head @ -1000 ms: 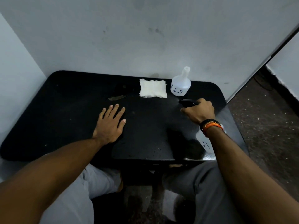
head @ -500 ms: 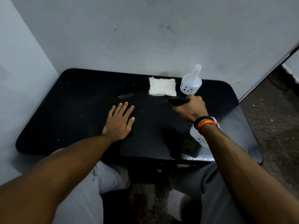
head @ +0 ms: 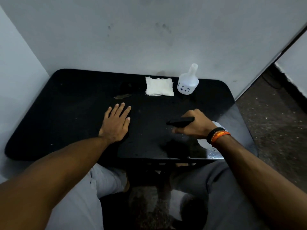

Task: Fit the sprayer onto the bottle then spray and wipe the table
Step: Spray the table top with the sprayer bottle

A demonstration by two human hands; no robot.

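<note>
My right hand is shut on a black sprayer head whose nozzle points left, low over the right half of the black table. Part of a white bottle body shows under my wrist, below the sprayer. A second white bottle with small dark marks and a bare open neck stands upright at the back right. A folded white cloth lies just left of it. My left hand rests flat on the table's middle, fingers spread, holding nothing.
A small brownish scrap lies on the table ahead of my left hand. Grey walls close the table's back and left sides. Speckled floor runs along the right. My knees are under the front edge.
My right hand has drawn the sprayer back toward me, away from the bottle at the back. My left hand stays flat in the same spot.
</note>
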